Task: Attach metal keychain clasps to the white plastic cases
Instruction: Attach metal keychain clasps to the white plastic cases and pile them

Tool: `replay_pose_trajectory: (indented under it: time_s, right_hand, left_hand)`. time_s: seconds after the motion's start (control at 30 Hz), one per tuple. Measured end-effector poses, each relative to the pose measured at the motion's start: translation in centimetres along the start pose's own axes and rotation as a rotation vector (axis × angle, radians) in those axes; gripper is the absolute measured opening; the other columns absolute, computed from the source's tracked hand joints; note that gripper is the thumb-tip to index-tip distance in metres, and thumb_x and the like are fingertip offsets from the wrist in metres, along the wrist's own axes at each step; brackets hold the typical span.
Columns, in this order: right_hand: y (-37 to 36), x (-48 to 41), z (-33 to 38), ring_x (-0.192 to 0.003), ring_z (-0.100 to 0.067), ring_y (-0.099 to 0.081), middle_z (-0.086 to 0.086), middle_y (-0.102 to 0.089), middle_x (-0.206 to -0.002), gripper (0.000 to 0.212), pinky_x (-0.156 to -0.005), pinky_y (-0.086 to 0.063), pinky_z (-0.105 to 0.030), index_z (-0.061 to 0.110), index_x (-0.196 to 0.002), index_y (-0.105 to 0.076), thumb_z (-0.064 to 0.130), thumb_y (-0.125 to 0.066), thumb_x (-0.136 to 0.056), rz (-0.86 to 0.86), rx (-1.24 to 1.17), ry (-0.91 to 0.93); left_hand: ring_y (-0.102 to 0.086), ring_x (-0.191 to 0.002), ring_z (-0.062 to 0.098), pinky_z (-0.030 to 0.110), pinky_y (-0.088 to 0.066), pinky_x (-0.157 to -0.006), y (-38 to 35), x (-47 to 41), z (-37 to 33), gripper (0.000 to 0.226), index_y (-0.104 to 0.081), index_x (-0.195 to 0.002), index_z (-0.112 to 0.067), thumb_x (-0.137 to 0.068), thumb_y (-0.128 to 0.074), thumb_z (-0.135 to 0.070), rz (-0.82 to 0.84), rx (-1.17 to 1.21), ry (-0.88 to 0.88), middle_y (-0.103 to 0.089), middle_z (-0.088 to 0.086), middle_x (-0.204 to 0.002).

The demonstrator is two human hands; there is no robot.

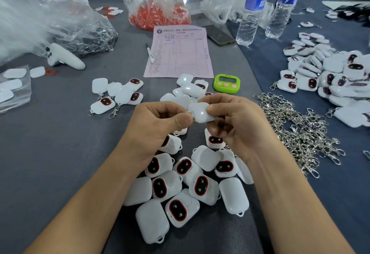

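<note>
Left hand [158, 121] pinches clasp ring [187, 111] against white case [200, 114]; right hand [240, 121] grips case.

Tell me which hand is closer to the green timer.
Right. The right hand is just on the near side of the green timer; the left hand is farther off, toward the timer's left.

Glossy white plastic cases [180, 185] — shiny metal clasps [300, 129] — matt grey cloth [50, 153]
</note>
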State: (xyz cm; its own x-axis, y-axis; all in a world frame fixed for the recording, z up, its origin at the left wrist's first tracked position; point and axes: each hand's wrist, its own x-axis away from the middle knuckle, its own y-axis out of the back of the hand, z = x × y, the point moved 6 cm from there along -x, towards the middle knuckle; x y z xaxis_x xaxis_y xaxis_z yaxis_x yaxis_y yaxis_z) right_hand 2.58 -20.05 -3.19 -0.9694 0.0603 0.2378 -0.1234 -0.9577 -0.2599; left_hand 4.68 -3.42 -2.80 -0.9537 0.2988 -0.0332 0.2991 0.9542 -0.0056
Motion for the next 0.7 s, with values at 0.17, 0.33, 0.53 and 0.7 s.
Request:
replay_pose_trajectory:
  time_s: [0.17,0.33,0.53,0.7]
  right_hand:
    - [0.1,-0.1,0.0,-0.037,-0.015,-0.047,-0.012,-0.067,-0.068,0.024,-0.047,-0.027,-0.025,0.011,-0.078,-0.076,-0.004,-0.059,-0.085,-0.014,-0.003,0.019]
    - [-0.3,-0.4,-1.0,-0.036,-0.014,-0.047,-0.014,-0.064,-0.068,0.020,-0.035,-0.026,-0.019,0.009,-0.083,-0.073,-0.005,-0.059,-0.088,-0.060,0.048,-0.019]
    - [-0.6,-0.2,-0.8,-0.039,-0.013,-0.050,-0.009,-0.071,-0.070,0.020,-0.038,-0.032,-0.018,0.007,-0.089,-0.073,-0.004,-0.055,-0.091,-0.045,-0.102,-0.039]
    - [-0.4,-0.2,-0.6,-0.042,-0.014,-0.049,-0.011,-0.071,-0.072,0.033,-0.041,-0.040,-0.019,0.011,-0.073,-0.081,-0.005,-0.056,-0.089,-0.040,-0.163,-0.024]
  left_hand:
    - [-0.062,-0.058,0.007,0.017,-0.050,-0.058,0.8,-0.1,-1.2,0.014,-0.080,-0.070,-0.024,-0.065,-0.089,-0.014,-0.019,-0.262,-0.071,-0.075,-0.004,-0.069]
    - [-0.058,-0.064,0.004,0.008,-0.039,-0.060,0.9,0.5,-2.1,0.014,-0.079,-0.074,-0.027,-0.074,-0.088,-0.017,-0.036,-0.761,-0.293,-0.066,-0.013,-0.065]
    - [-0.066,-0.059,0.017,0.027,-0.055,-0.058,1.3,0.8,-2.2,0.027,-0.078,-0.075,-0.049,-0.074,-0.087,-0.023,-0.163,-0.398,-0.197,-0.074,-0.012,-0.068]
    - [-0.051,-0.050,0.002,0.018,-0.041,-0.048,0.5,0.4,-0.4,0.006,-0.083,-0.082,-0.025,-0.076,-0.085,-0.027,-0.047,-0.118,0.024,-0.063,-0.012,-0.057]
